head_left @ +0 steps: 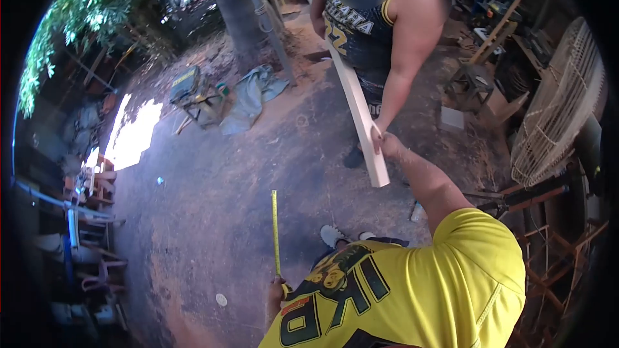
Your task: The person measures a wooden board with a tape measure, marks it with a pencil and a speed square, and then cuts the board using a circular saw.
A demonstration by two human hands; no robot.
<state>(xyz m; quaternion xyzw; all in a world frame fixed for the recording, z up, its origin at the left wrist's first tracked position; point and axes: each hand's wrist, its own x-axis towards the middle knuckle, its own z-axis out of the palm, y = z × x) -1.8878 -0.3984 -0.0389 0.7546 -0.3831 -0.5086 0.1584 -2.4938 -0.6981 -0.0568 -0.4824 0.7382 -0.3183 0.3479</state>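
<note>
My left hand point(276, 291) is low in the view, by the front of my yellow shirt, closed on a tape measure. Its yellow blade point(275, 225) sticks straight out over the floor. On the other side, my right hand point(389, 146) is closed at the edge of a long pale wooden board point(353, 93), close to its near end. A co-worker's hand point(378, 130) grips the board right beside mine, partly overlapping it. The board slants away along the co-worker's body. My right fingers are partly hidden.
The co-worker point(361, 19) in a dark jersey stands across from me. A large caged fan point(560, 106) is at the right, near wooden frames. A small stand point(203, 100) and a grey cloth point(256, 93) are near a tree trunk. Wooden pieces and clutter line the left.
</note>
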